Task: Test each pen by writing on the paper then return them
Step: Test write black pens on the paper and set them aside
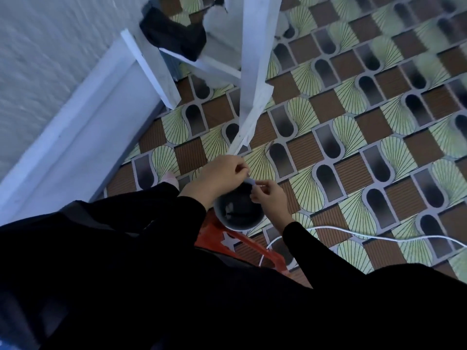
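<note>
Just below the frame's centre, the curled fingers [240, 170] of the left hand [222, 176] and the right hand [270, 196] pinch opposite ends of a small pale pen [251, 182], blurred. It is held over a dark cup [237, 218] standing on a red stool [217, 237]. A white cable [379, 237] trails at lower right.

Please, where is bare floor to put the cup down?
Bare patterned floor lies right of the right hand, between the white wooden legs and the white cable. It is crowded at the red stool: the dark cup, the left hand, the pen.
</note>
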`<action>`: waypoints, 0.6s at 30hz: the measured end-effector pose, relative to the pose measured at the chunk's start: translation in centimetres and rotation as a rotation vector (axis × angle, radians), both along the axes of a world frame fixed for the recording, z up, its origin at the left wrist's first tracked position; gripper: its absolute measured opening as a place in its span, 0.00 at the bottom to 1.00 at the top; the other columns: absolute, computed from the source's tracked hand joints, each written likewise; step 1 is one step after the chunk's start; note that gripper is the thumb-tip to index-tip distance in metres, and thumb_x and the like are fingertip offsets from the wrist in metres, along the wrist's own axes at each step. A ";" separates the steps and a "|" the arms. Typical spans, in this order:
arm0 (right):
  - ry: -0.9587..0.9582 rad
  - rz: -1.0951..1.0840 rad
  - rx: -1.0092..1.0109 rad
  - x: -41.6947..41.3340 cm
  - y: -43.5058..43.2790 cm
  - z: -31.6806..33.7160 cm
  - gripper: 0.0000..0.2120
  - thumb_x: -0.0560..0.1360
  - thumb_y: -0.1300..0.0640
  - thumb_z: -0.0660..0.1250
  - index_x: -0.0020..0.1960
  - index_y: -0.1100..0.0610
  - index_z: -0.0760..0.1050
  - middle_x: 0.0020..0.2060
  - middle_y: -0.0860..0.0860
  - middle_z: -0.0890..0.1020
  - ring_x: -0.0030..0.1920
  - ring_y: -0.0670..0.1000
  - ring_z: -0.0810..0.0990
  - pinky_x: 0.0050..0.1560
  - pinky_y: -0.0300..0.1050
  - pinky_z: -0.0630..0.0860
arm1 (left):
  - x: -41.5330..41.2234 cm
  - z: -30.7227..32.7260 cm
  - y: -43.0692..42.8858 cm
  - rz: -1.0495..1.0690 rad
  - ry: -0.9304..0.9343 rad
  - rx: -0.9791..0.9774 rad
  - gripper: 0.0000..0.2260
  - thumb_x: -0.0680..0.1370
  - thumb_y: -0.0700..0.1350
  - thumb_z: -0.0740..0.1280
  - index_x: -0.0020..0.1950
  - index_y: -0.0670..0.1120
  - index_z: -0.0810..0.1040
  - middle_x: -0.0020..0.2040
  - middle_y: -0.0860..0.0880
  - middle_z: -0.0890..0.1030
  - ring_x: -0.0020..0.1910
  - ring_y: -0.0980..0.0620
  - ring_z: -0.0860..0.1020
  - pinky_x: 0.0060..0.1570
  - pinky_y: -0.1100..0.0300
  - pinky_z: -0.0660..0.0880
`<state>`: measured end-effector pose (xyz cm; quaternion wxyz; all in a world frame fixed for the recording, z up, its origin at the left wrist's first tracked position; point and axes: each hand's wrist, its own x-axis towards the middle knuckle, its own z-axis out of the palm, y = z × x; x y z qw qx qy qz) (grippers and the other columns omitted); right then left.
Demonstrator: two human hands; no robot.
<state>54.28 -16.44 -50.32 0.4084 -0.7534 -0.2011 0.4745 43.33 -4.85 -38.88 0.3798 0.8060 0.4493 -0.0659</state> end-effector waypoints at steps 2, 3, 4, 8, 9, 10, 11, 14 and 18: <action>0.013 -0.029 0.116 0.5 0.7 2.9 0.05 0.79 0.55 0.67 0.54 0.54 0.75 0.45 0.54 0.84 0.45 0.52 0.85 0.52 0.55 0.82 | -0.5 1.7 0.0 0.097 -0.061 0.037 0.08 0.80 0.48 0.64 0.53 0.51 0.82 0.48 0.54 0.81 0.46 0.53 0.79 0.48 0.54 0.78; 0.012 -0.031 0.178 0.6 0.9 4.4 0.06 0.79 0.55 0.67 0.55 0.53 0.75 0.44 0.54 0.84 0.45 0.53 0.84 0.52 0.56 0.81 | -0.7 2.8 0.0 0.142 -0.111 0.062 0.08 0.80 0.49 0.64 0.53 0.51 0.82 0.47 0.54 0.81 0.45 0.54 0.79 0.48 0.53 0.79; 0.011 -0.025 0.237 0.7 1.1 6.1 0.07 0.79 0.54 0.68 0.56 0.52 0.74 0.44 0.54 0.84 0.45 0.53 0.84 0.52 0.57 0.81 | -1.0 4.0 -0.2 0.179 -0.162 0.090 0.08 0.80 0.49 0.64 0.53 0.51 0.82 0.46 0.55 0.82 0.44 0.56 0.79 0.47 0.54 0.79; 0.050 0.013 0.484 0.4 2.2 14.0 0.10 0.79 0.56 0.68 0.59 0.55 0.75 0.47 0.55 0.83 0.47 0.53 0.84 0.52 0.56 0.80 | -1.7 10.6 -1.6 0.241 -0.338 0.247 0.07 0.79 0.47 0.65 0.52 0.51 0.83 0.46 0.56 0.83 0.42 0.65 0.79 0.41 0.71 0.74; 0.045 0.033 0.564 0.1 2.7 16.4 0.09 0.79 0.56 0.68 0.59 0.56 0.75 0.47 0.56 0.83 0.48 0.55 0.84 0.53 0.56 0.80 | -2.0 12.8 -2.1 0.248 -0.388 0.293 0.07 0.79 0.45 0.66 0.51 0.50 0.83 0.45 0.56 0.84 0.40 0.67 0.78 0.40 0.73 0.73; 0.027 0.052 0.647 -0.2 3.4 18.9 0.09 0.79 0.57 0.68 0.58 0.56 0.75 0.48 0.57 0.83 0.48 0.55 0.84 0.53 0.55 0.80 | -2.5 15.1 -2.6 0.244 -0.433 0.361 0.06 0.79 0.44 0.66 0.50 0.49 0.84 0.45 0.56 0.83 0.39 0.67 0.78 0.41 0.72 0.74; 0.000 0.063 0.729 -0.6 3.9 21.5 0.08 0.79 0.57 0.68 0.58 0.54 0.75 0.48 0.56 0.83 0.48 0.55 0.84 0.52 0.53 0.81 | -3.1 17.7 -3.2 0.224 -0.477 0.455 0.07 0.79 0.43 0.66 0.50 0.49 0.84 0.44 0.55 0.83 0.39 0.66 0.78 0.43 0.67 0.76; -0.092 0.088 0.984 -2.1 5.2 29.4 0.09 0.78 0.60 0.69 0.56 0.52 0.75 0.48 0.53 0.82 0.48 0.50 0.82 0.49 0.42 0.77 | -5.9 25.9 -5.4 0.122 -0.553 0.847 0.08 0.79 0.44 0.64 0.51 0.47 0.83 0.45 0.52 0.82 0.41 0.58 0.79 0.43 0.56 0.76; -0.187 0.216 1.268 -5.0 6.0 38.1 0.09 0.78 0.65 0.68 0.55 0.56 0.75 0.46 0.56 0.80 0.45 0.52 0.80 0.48 0.42 0.76 | -11.0 34.7 -8.5 0.108 -0.477 1.247 0.08 0.79 0.46 0.63 0.52 0.49 0.82 0.45 0.53 0.81 0.43 0.54 0.80 0.39 0.53 0.76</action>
